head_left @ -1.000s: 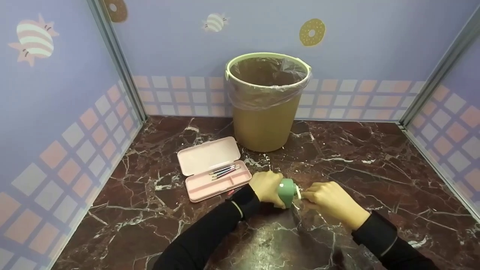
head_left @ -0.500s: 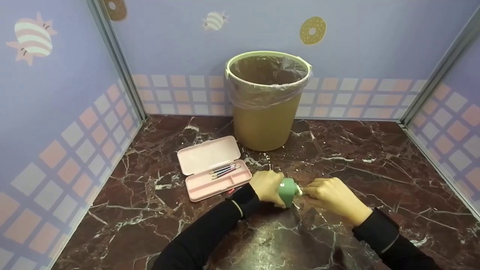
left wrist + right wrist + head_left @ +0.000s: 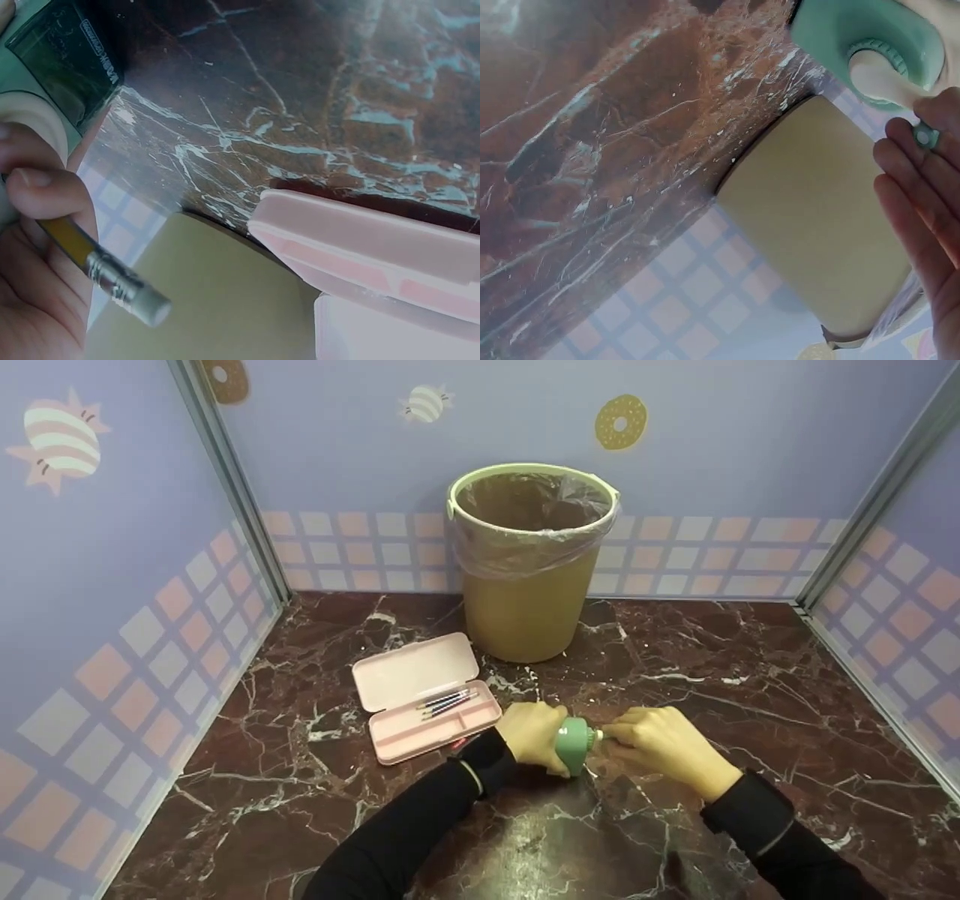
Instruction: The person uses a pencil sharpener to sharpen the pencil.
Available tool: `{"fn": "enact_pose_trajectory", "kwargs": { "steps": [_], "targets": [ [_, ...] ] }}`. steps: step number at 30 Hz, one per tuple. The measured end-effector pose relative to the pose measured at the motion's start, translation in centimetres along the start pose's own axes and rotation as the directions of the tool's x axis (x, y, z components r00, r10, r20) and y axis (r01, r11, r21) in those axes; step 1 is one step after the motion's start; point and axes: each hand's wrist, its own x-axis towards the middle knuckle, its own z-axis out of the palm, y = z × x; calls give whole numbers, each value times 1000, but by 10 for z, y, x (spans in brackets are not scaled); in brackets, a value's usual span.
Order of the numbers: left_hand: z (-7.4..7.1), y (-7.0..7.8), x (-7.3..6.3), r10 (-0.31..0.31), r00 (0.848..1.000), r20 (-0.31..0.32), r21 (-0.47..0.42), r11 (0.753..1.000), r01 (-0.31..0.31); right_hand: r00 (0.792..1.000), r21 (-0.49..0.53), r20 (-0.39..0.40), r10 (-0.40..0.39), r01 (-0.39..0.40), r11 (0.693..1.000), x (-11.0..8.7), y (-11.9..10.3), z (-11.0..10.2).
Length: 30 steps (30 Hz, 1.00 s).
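Observation:
A green hand-crank pencil sharpener (image 3: 574, 744) lies on the marbled table, between the two hands. My left hand (image 3: 531, 731) is against its left side; in the left wrist view its fingers pinch a pencil (image 3: 69, 244) whose metal band and white eraser stick out. The pencil's other end is hidden by the hand, near the sharpener's pale round front. On the sharpener's opposite side, my right hand (image 3: 664, 742) grips the small knob of the cream crank (image 3: 881, 77). A dark see-through shavings drawer (image 3: 67, 64) shows in the left wrist view.
An opened pink pencil case (image 3: 401, 744) with several pencils (image 3: 448, 703) inside lies left of the hands. Behind stands a tan bin (image 3: 525, 615) with a clear liner. A small red thing (image 3: 459, 742) shows beside the left sleeve. Patterned walls enclose the table.
The right hand has risen slightly and the crank has turned with it. My left hand and the sharpener keep their place; the view has shifted a little.

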Motion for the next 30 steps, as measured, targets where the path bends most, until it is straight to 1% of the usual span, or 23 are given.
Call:
{"fn": "enact_pose_trajectory", "kwargs": {
  "steps": [6, 12, 20, 27, 30],
  "targets": [
    [2, -1, -1, 9, 1000, 3, -9, 1000, -9, 999, 2, 43, 30, -30, 1000, 3, 4, 2],
    [2, -2, -2, 14, 1000, -8, -6, 1000, -14, 997, -12, 65, 48, -47, 999, 4, 7, 4],
    [1, -3, -4, 22, 1000, -9, -16, 1000, -22, 989, -31, 97, 112, -110, 993, 7, 9, 7],
    [1, -4, -1, 40, 999, -28, 11, 999, -40, 982, -58, 116, 149, -143, 988, 12, 11, 10],
    [1, -4, -1, 45, 999, -29, 5, 999, -45, 980, -83, 122, 156, -147, 986, 15, 12, 11]
  ]
}}
